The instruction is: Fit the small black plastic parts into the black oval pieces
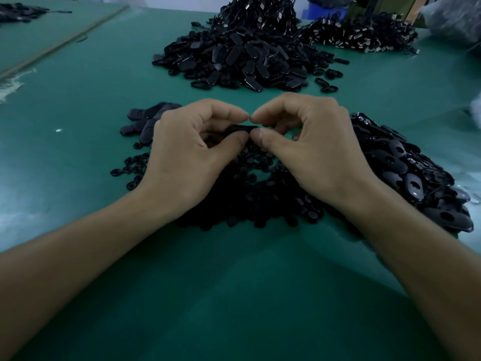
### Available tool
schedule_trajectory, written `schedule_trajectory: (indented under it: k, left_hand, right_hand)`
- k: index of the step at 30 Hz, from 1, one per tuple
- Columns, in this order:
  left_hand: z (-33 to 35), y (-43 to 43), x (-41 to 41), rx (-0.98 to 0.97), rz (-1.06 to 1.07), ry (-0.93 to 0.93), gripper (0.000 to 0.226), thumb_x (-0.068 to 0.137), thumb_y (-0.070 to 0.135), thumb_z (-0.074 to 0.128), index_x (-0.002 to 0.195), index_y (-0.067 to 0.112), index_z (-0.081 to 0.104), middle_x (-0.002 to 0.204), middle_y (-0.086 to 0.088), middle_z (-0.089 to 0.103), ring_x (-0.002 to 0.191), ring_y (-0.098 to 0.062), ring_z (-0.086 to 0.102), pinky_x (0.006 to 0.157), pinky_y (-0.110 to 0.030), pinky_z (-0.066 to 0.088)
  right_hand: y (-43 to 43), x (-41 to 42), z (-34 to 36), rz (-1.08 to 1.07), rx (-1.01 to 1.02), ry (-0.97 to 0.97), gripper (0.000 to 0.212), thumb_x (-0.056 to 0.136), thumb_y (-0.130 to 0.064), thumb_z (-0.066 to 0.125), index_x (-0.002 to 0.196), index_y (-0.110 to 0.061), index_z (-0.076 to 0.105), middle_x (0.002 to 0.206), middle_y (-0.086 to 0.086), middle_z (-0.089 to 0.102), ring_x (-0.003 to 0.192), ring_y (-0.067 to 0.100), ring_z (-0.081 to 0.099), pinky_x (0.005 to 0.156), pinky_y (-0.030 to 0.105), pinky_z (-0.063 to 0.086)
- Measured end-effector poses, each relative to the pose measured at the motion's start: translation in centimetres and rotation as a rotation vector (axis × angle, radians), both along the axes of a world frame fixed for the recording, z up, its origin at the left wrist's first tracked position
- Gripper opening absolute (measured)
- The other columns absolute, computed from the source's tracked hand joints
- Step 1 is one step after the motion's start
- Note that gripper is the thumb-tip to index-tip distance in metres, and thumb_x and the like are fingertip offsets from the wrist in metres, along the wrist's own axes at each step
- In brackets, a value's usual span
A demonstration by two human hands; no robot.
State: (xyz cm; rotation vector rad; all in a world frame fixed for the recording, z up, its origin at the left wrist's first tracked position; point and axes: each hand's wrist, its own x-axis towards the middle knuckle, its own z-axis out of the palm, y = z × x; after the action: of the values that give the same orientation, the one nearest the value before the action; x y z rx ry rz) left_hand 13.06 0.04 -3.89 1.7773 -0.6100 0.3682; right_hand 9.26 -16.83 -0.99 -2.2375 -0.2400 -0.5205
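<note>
Green mat [78,100] covers the whole table, and pretty much everything sitting on it is black plastic. Both hands are in the middle on the near side, fingertips almost meeting. The left hand [192,152] and the right hand [312,152] each pinch one end of a single black oval piece [242,128] between thumb and forefinger, so both grips are clamped on that one piece, which sits right between them over the heap below. Can't tell if a small part is already seated in it, since the fingers cover most of it. Under and around the hands is a spread of small black parts [250,199], with some strays scattered out to the left. Just right of the right hand there's a stack of oval pieces [406,168], and a lot of them show a dark recess on top. A few more ovals [145,121] lie flat just left of the left hand, on the far side. Farther back in the centre sits a big mound [242,61] of the same ovals, with tangled black cords [260,16] piled behind it. Far right is another heap [364,35] with shiny metal ends, and a blue bin [322,9] peeks in behind that.
</note>
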Motion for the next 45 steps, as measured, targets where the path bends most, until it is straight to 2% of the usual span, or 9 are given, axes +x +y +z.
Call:
schedule_trajectory:
  k: [4,7,18,26,37,40,42,44,45]
  left_hand:
    - [0.0,0.1,0.0,-0.07,-0.077,0.073,0.022,0.084,0.014,0.075,0.097,0.03,0.068,0.081,0.01,0.076,0.069,-0.009,0.072,0.069,-0.024,0.059]
    - [0.0,0.1,0.1,-0.118,-0.097,0.111,0.018,0.084,0.014,0.075,0.097,0.024,0.07,0.085,0.003,0.077,0.072,-0.014,0.074,0.069,-0.023,0.058]
    - [-0.1,0.1,0.1,-0.154,-0.145,0.185,0.02,0.086,0.005,0.076,0.095,0.022,0.072,0.083,0.002,0.078,0.073,-0.013,0.074,0.069,-0.02,0.058]
    - [0.1,0.3,0.2,-0.11,-0.132,0.147,0.018,0.084,0.007,0.078,0.091,0.023,0.072,0.081,0.005,0.077,0.069,-0.011,0.074,0.066,-0.019,0.058]
    - [0.1,0.7,0.8,-0.058,-0.068,0.078,0.02,0.079,0.013,0.081,0.082,0.031,0.073,0.071,0.005,0.075,0.058,-0.011,0.071,0.06,-0.018,0.055]
    - [0.2,0.9,1.2,-0.019,0.025,0.029,0.02,0.081,0.016,0.08,0.084,0.034,0.073,0.074,0.007,0.075,0.062,-0.012,0.072,0.064,-0.022,0.057]
    - [0.4,1.4,1.9,-0.022,0.116,0.014,0.024,0.083,0.013,0.077,0.09,0.035,0.073,0.078,0.012,0.076,0.067,-0.009,0.074,0.068,-0.02,0.057]
    - [0.7,2.1,2.6,-0.004,0.213,0.009,0.029,0.084,0.012,0.076,0.095,0.038,0.072,0.08,0.016,0.076,0.072,-0.006,0.074,0.073,-0.02,0.058]
    - [0.7,2.4,3.0,0.012,0.252,0.006,0.03,0.084,0.013,0.075,0.098,0.039,0.072,0.082,0.016,0.075,0.074,-0.004,0.074,0.077,-0.022,0.059]
  right_hand:
    - [-0.8,0.2,0.1,0.083,0.11,0.106,0.013,0.089,-0.015,0.076,0.097,-0.024,0.072,0.086,-0.009,0.074,0.085,0.003,0.071,0.085,0.027,0.058]
    - [-1.0,0.2,0.1,0.101,0.158,0.117,0.012,0.087,-0.016,0.078,0.096,-0.022,0.073,0.083,-0.006,0.075,0.081,0.006,0.072,0.082,0.031,0.06]
    - [-1.3,0.5,0.0,0.108,0.22,0.144,0.009,0.084,-0.015,0.08,0.088,-0.02,0.074,0.076,-0.005,0.075,0.073,0.008,0.072,0.073,0.023,0.059]
    - [-0.9,0.8,0.1,0.065,0.171,0.149,0.01,0.082,-0.017,0.079,0.079,-0.024,0.073,0.066,-0.01,0.071,0.057,-0.002,0.062,0.051,0.011,0.044]
    - [-0.8,0.7,0.1,0.092,0.146,0.149,0.012,0.086,-0.015,0.077,0.083,-0.026,0.075,0.072,-0.011,0.073,0.068,-0.001,0.068,0.066,0.016,0.05]
    - [-1.4,0.9,0.3,-0.008,-0.002,0.141,0.014,0.095,-0.019,0.067,0.103,-0.028,0.074,0.087,-0.015,0.073,0.082,-0.004,0.067,0.077,0.013,0.053]
    - [-2.5,1.2,0.5,-0.151,-0.217,0.136,0.026,0.1,-0.02,0.059,0.124,-0.025,0.068,0.111,-0.012,0.069,0.102,-0.001,0.063,0.095,0.014,0.049]
    - [-4.0,1.5,0.5,-0.324,-0.479,0.184,0.035,0.102,-0.02,0.053,0.136,-0.022,0.061,0.133,0.005,0.062,0.123,0.023,0.056,0.109,0.039,0.045]
    - [-4.6,1.5,0.4,-0.404,-0.589,0.243,0.038,0.101,-0.021,0.05,0.139,-0.022,0.058,0.137,0.012,0.059,0.128,0.034,0.051,0.109,0.047,0.042]
